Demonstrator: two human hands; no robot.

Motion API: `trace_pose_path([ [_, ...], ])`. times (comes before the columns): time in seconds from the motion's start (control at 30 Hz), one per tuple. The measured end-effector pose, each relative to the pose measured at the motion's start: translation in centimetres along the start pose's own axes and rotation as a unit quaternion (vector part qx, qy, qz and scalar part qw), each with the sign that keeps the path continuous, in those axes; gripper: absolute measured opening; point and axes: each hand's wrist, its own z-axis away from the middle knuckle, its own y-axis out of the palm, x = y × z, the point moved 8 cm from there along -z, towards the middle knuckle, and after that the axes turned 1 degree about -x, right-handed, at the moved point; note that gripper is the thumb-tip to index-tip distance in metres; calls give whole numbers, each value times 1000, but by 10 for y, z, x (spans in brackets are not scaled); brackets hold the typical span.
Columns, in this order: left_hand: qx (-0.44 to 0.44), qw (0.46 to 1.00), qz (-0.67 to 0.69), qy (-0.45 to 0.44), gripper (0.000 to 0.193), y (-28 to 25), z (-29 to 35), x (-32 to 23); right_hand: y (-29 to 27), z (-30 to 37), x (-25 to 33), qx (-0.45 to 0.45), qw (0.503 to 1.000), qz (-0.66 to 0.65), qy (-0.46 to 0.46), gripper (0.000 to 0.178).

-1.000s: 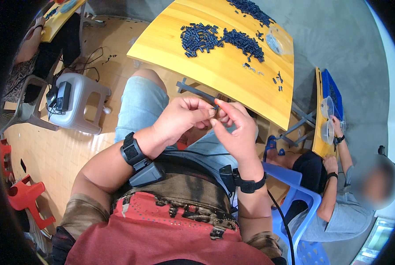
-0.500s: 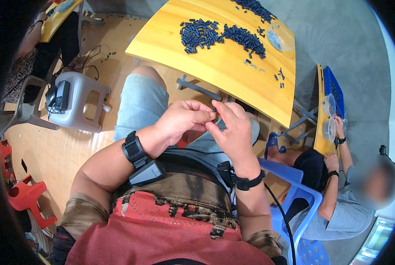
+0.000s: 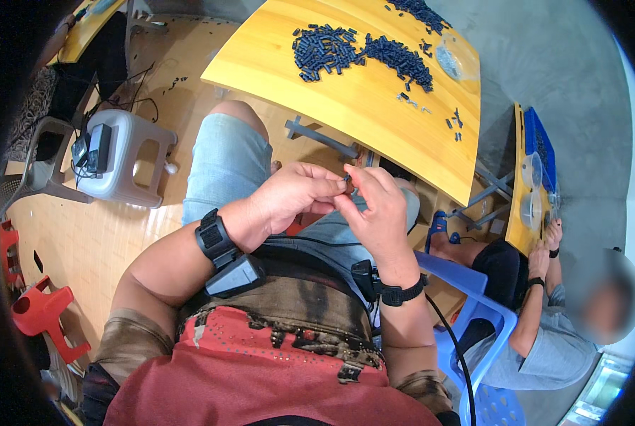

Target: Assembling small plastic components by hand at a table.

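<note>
Above my lap, in front of the table's near edge, my left hand (image 3: 297, 190) and my right hand (image 3: 375, 207) meet fingertip to fingertip. Both are closed in a pinch on one small dark part (image 3: 346, 179), mostly covered by the fingers. On the yellow table (image 3: 282, 92) beyond them lie loose piles of small black cylindrical parts: a left pile (image 3: 324, 51), a middle pile (image 3: 401, 62) and a far pile (image 3: 422, 13). A few tiny clear or metallic bits (image 3: 411, 103) and some scattered black parts (image 3: 456, 124) lie to the right of the piles.
A clear tub (image 3: 451, 62) with small pale pieces stands at the table's right edge. To the right, a person (image 3: 544, 341) sits at another yellow table with a blue tray (image 3: 539, 138) and clear bowls (image 3: 531, 170). A grey stool (image 3: 129, 160) bearing black devices stands left.
My fingers have shifted slightly around the small dark part and still pinch it. The person at right has brought both hands together near the table's edge. The view has tilted a little.
</note>
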Motion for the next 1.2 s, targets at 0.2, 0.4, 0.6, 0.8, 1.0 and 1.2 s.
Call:
trace_pose_path([
  [0.2,6,997,-69,30,15,-5,-6,2,4,2,-6,2,1000,-10,24,38],
  [0.4,-32,992,-115,43,15,-4,-2,-3,3,1,-3,-5,1000,-8,-11,35],
  [0.6,-33,984,-166,49,20,0,-1,-2,7,2,-3,25,999,5,-27,32],
  [0.8,-35,976,-207,58,20,-1,-1,-2,8,3,4,17,998,21,-61,31],
  [1.0,-44,974,-217,52,17,-4,-2,1,10,4,7,30,993,53,-97,32],
  [1.2,-27,985,-163,52,15,-3,-8,5,9,4,-5,23,997,26,-67,30],
])
